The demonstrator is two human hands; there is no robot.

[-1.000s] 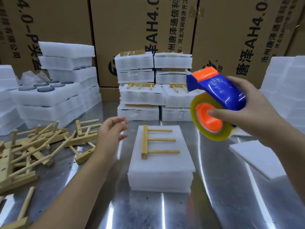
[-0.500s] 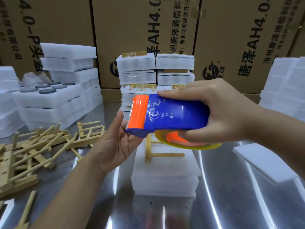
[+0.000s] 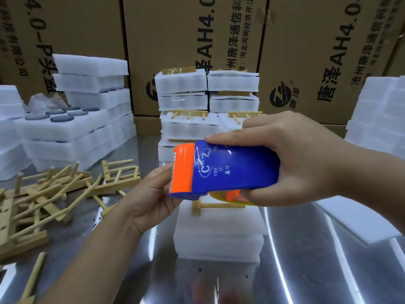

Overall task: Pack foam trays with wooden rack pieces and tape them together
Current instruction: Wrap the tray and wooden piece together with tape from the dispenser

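Tape dispenser (image 3: 234,170) is clasped by right grip (image 3: 306,159); left grip (image 3: 149,198) at toothed blade (image 3: 174,172) w/ hold unclear: skin could be nicked.

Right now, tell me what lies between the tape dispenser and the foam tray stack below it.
Head view: one wooden rack piece, lying flat on the foam tray stack, partly hidden by the tape dispenser that the right hand grips.

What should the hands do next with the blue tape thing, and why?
Probably the left hand should pull tape out at the orange cutter. The right hand grips the tape dispenser, and the foam stack below looks untaped.
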